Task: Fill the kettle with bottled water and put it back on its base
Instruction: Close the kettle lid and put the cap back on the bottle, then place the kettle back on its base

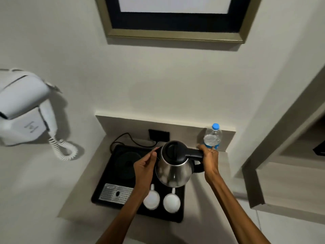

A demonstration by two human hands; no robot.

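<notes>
A steel kettle point(173, 170) with a black lid and black handle hangs above the black tray point(103, 189), lifted off its round black base point(127, 163). My right hand point(209, 159) is closed around the kettle's handle. My left hand point(145, 167) sits against the kettle's left side near the spout, fingers curled; whether it grips anything I cannot tell. A clear water bottle point(213, 136) with a blue cap stands upright at the back right of the shelf, just behind my right hand.
Two white cups point(171, 202) lie on the tray's front, under the kettle. A perforated metal drip plate point(115, 192) is at the tray's front left. A black cord runs to a wall socket point(159, 135). A wall-mounted hair dryer point(26, 110) hangs left.
</notes>
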